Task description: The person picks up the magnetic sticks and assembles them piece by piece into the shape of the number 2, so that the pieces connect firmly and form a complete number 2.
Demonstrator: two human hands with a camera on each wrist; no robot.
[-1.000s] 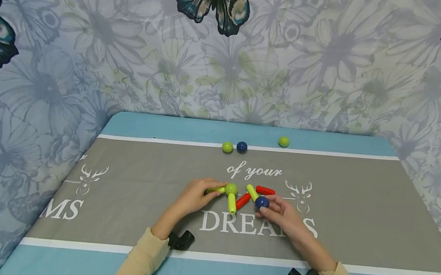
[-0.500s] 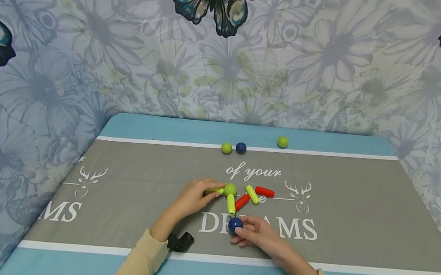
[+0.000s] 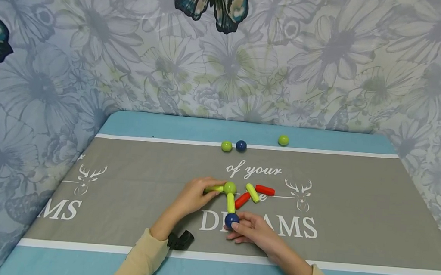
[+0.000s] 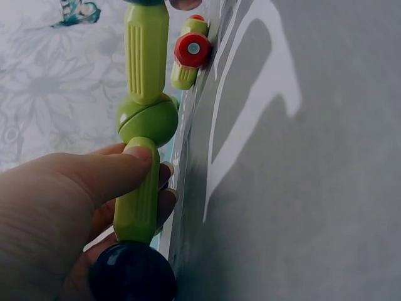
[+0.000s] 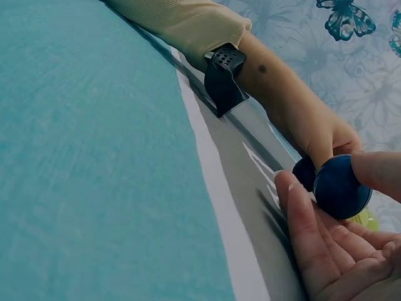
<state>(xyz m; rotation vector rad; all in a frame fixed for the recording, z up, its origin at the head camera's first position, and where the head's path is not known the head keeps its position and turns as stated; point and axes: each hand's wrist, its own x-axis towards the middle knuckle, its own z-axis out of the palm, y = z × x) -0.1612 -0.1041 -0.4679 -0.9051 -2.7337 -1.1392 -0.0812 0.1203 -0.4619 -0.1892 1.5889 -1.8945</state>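
Note:
My left hand (image 3: 196, 194) pinches a yellow-green rod (image 4: 135, 210) between thumb and fingers. A dark blue ball (image 4: 133, 273) sits at that rod's near end, plain in the left wrist view but hidden in the head view. The other end meets a green ball (image 3: 230, 187), from which a second yellow-green rod (image 3: 231, 203) runs toward the person. At this second rod's tip, my right hand (image 3: 256, 231) pinches another blue ball (image 3: 231, 220); ball and rod appear to touch. Just right of the joined pieces lie a red rod (image 3: 242, 200) and a loose yellow-green rod (image 3: 253, 192).
Another red rod (image 3: 265, 190) lies farther right. Near the table's back edge are a green ball (image 3: 226, 146), a blue ball (image 3: 241, 146) and, to the right, one more green ball (image 3: 283, 140). A patterned wall (image 3: 325, 85) rises behind the grey runner (image 3: 362, 217).
My right hand has carried the blue ball left and toward the person, from beside the loose rods to the tip of the second rod. The left hand holds almost the same place.

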